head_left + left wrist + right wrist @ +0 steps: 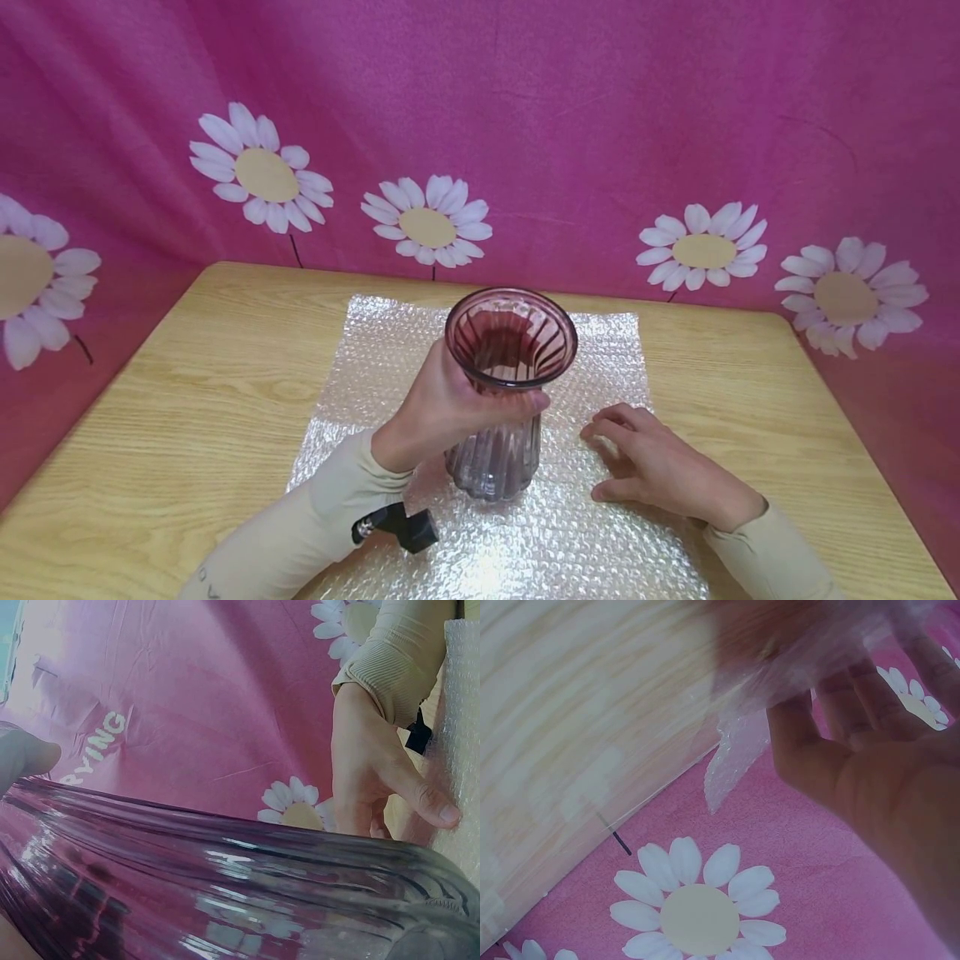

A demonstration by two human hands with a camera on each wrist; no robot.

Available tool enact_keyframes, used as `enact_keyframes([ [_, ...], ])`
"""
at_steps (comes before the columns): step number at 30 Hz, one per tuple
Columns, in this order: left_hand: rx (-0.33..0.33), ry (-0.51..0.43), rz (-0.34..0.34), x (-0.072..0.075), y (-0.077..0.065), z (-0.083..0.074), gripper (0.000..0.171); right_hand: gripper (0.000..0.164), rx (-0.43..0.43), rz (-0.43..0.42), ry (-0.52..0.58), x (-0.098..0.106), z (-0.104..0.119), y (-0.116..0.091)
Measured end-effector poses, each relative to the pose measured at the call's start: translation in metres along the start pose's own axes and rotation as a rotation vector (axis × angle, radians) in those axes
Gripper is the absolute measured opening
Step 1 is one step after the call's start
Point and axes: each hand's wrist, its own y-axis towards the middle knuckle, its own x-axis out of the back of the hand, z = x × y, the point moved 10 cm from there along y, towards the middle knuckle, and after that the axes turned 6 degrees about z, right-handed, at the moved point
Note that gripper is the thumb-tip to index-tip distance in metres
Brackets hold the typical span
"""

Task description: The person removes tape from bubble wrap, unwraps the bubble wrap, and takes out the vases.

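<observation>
A ribbed glass vase [495,462], pinkish-purple at its flared rim and clear lower down, stands upright over a sheet of bubble wrap [390,358]. My left hand [450,404] grips it just below the rim, thumb across the near side; the other fingers are hidden behind the glass. In the left wrist view the vase [225,877] fills the lower part. To the right of the vase, my right hand [660,467] is at the bubble wrap with its fingers loosely bent, holding nothing that I can see. The right wrist view shows the right hand's fingers [862,705] against the bubble wrap.
The bubble wrap lies on a wood-grain table [217,400]. A pink cloth [555,125] with white daisies hangs behind the table and along its sides. A small black device [405,527] is strapped to the left wrist.
</observation>
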Motion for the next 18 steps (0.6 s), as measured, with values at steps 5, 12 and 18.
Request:
enact_keyframes([
  [5, -0.006, -0.002, -0.002, 0.0009, 0.0, -0.0006, 0.074, 0.057, -0.018, 0.015, 0.019, -0.0017, -0.0018, 0.0005],
  [12, -0.007, 0.013, -0.013, 0.0033, -0.0008, -0.0009, 0.072, 0.058, -0.028, 0.024, 0.031, -0.002, -0.0026, 0.0009],
  [18, -0.004, 0.013, -0.019, 0.0042, 0.0001, -0.0015, 0.07, 0.059, -0.012, 0.012, 0.02, -0.0003, -0.0009, -0.0001],
])
